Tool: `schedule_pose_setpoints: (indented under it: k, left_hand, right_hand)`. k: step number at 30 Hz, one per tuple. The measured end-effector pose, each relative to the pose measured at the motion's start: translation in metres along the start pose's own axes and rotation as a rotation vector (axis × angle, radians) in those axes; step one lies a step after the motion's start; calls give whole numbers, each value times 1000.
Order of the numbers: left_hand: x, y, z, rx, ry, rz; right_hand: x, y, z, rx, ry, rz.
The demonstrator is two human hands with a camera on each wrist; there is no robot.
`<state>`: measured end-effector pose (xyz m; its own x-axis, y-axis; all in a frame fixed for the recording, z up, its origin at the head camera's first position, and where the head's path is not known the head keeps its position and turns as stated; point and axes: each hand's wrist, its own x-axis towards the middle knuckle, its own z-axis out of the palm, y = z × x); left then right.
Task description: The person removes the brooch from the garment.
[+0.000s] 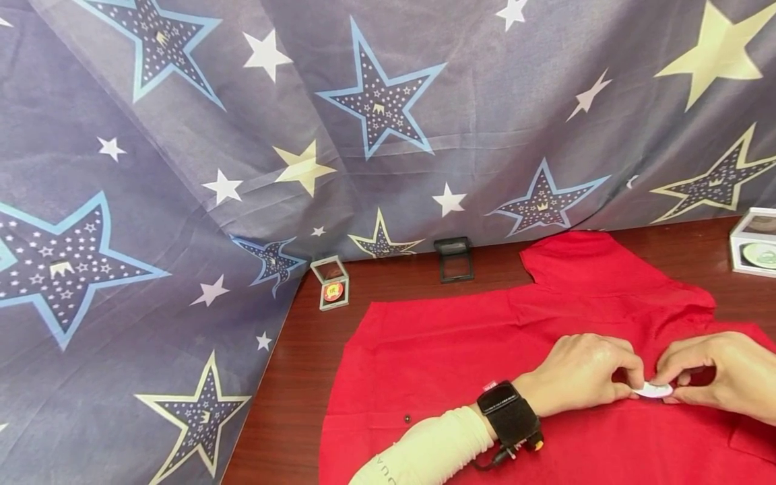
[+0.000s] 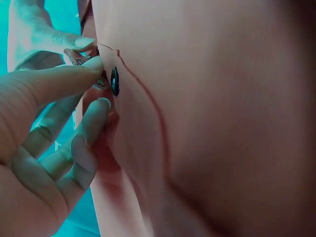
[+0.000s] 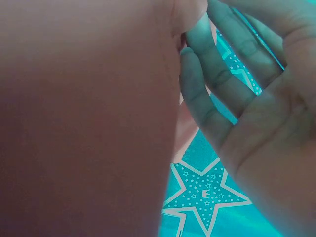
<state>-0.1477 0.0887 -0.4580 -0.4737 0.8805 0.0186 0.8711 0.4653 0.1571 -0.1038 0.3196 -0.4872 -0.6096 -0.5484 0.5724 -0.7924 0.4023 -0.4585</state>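
Behind: star-print cloth (image 1: pixel 182 168) drapes brown table (image 1: pixel 303 377), red shirt (image 1: pixel 461 350) spread.

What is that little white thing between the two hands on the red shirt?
A small white round badge, pinched between the left hand and right hand over the red shirt. The head view shows it.

This looks like a makeshift recording corner rather than a lived-in room. A star-printed blue cloth (image 1: pixel 376 135) hangs as a backdrop behind and beside a dark wooden table (image 1: pixel 303 364), shutting out any wall. Small clear display cases (image 1: pixel 331 282) stand along the table's back edge, like props set out on purpose.
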Motion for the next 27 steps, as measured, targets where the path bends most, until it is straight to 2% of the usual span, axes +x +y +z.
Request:
schedule_pose_setpoints:
  k: [14, 27]
  left_hand:
    - [0, 1, -2, -10, 8, 1]
    - [1, 1, -2, -21, 20, -1]
  right_hand:
    - [0, 3, -2, -75, -25, 2]
    - [5, -9, -3, -160, -39, 46]
